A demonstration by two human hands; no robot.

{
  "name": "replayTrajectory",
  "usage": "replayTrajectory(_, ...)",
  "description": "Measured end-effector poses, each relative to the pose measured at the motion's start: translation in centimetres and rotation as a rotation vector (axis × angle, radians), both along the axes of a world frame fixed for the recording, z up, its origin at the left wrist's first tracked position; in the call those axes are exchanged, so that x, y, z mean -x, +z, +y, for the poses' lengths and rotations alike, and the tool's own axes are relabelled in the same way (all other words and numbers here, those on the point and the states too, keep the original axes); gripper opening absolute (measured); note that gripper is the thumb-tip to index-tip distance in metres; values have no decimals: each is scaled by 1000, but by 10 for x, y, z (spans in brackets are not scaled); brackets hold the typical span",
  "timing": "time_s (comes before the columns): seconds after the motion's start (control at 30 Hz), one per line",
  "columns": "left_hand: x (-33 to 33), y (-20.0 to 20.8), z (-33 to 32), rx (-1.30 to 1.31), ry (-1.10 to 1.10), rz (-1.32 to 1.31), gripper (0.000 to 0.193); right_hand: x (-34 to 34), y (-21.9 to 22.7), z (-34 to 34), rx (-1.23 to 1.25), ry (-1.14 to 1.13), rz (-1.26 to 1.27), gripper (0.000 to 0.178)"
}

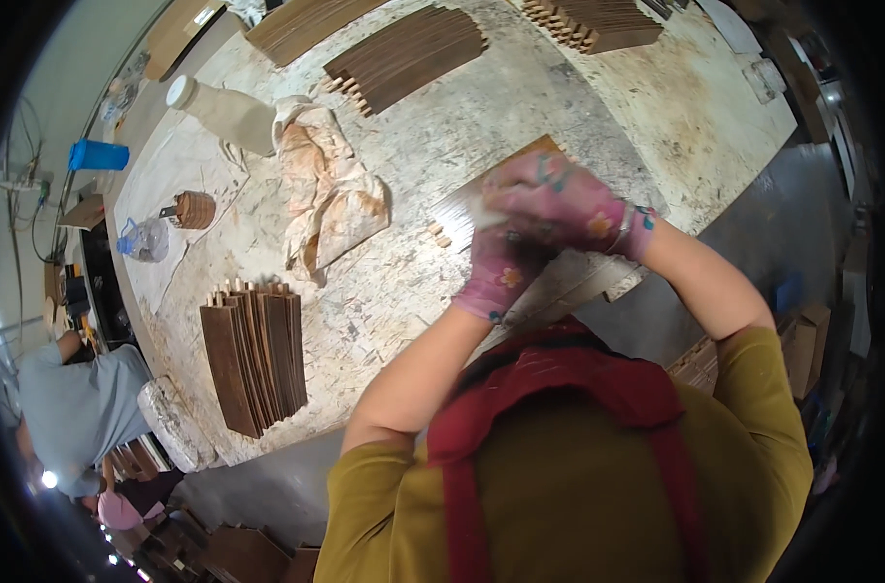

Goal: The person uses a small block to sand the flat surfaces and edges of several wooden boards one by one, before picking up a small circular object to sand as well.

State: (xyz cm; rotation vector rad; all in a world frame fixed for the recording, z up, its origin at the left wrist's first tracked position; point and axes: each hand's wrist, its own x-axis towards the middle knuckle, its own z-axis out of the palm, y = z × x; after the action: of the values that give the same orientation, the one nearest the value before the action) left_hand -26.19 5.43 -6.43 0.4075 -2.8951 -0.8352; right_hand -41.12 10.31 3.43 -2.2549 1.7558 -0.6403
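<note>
Both hands wear pink gloves with a flower print. My right hand (569, 204) is bent over a brown wooden board (469, 201), its fingers curled and partly blurred. Close against it, my left hand (501, 272) sits at the near side of the same board, its fingers mostly hidden and a dark stain on the glove. Whatever lies between the hands is too smeared to make out. Light wooden dowels (440, 234) stick out of the board's end, and its top catches the light.
On the stained white table (404, 321) a bundle of dowelled boards (253, 360) stands at left. More stacked boards (408, 56) lie at the back. A crumpled cloth (331, 194), a whitish bottle (224, 112) and a small brown pot (194, 209) are left of me. Another person (83, 408) is at far left.
</note>
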Motion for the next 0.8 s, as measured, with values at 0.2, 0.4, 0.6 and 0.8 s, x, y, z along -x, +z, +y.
replayTrajectory(0.2, 5, 11, 7, -377, 119, 210, 54, -26, -2, -66, -244, 361, 281, 25)
replayTrajectory(0.4, 4, 28, -14, 214, 48, 281, 63, 4, -14, -99, 4, 38, 16, 31)
replayTrajectory(0.6, -11, 37, -61, 127, 122, 194, 64, 55, -8, -14, 17, -251, -298, 36)
replayTrajectory(0.8, -10, 61, -49, 403, 65, 241, 49, 88, -26, 68, 55, -622, -858, 44)
